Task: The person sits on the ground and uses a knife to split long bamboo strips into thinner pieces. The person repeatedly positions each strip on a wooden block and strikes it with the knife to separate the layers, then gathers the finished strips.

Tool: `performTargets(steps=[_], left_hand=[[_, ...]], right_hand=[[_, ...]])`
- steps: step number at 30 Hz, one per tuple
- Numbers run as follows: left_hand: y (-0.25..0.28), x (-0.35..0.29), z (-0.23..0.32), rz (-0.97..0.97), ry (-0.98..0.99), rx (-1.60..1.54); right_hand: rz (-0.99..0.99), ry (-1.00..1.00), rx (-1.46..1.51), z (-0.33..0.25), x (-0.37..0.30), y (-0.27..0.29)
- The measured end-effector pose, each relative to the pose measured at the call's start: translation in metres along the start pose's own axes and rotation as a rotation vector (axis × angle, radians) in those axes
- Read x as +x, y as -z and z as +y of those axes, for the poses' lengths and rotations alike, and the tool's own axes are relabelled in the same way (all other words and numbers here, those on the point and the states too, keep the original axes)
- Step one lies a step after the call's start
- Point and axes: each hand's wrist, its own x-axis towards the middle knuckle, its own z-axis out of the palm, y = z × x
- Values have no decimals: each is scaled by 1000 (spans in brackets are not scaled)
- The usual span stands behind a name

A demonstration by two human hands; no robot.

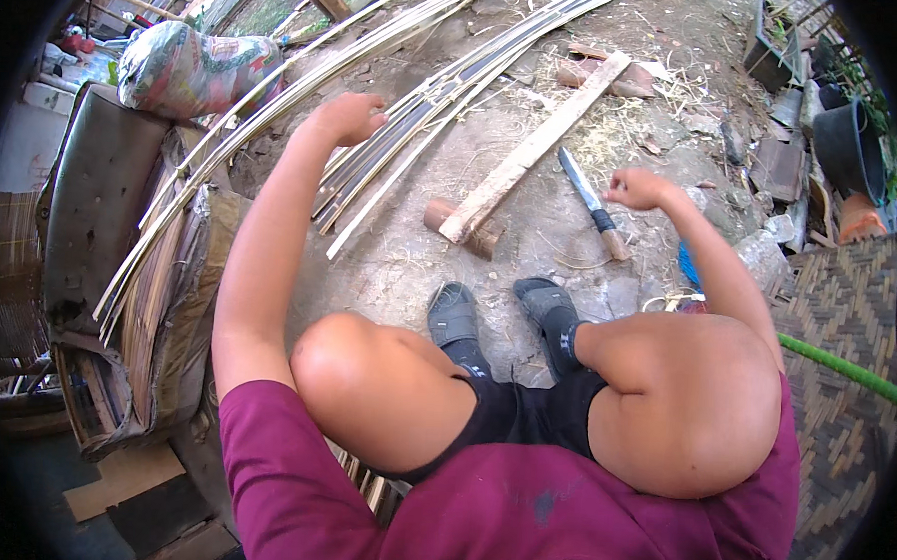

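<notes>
My left hand (350, 119) is held over the far-left ground, beside long pale bamboo strips (308, 69). Its fingers are bent and a little apart, and no object shows in them. My right hand (641, 189) hovers just right of a knife (581, 186) with a dark wrapping and a wooden handle. The right fingers curl loosely with their tips apart, holding nothing I can see. Left of the knife, a long flat wooden board (540, 144) slants with its near end on a short wooden block (483, 243). More split strips (405, 128), some dark, lie between the board and my left hand.
At left stand a worn padded seat (102, 195) and a stuffed patterned sack (192, 69). Shavings (616, 117) litter the far ground. Dark pots (850, 147) line the right edge, above a woven bamboo mat (848, 307) with a green pole (845, 369) across it.
</notes>
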Motion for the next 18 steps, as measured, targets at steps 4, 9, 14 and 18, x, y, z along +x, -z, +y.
performTargets(steps=[4,9,14,18], left_hand=[[-6,7,-53,-46,59,126],[-85,57,-107,-204,109,130],[-227,86,-145,-8,161,-161],[-286,96,-121,29,392,-275]], right_hand=[[-19,-183,41,12,29,-84],[231,-381,219,11,33,-158],[474,-396,258,-6,32,-168],[481,-412,272,0,30,-166]])
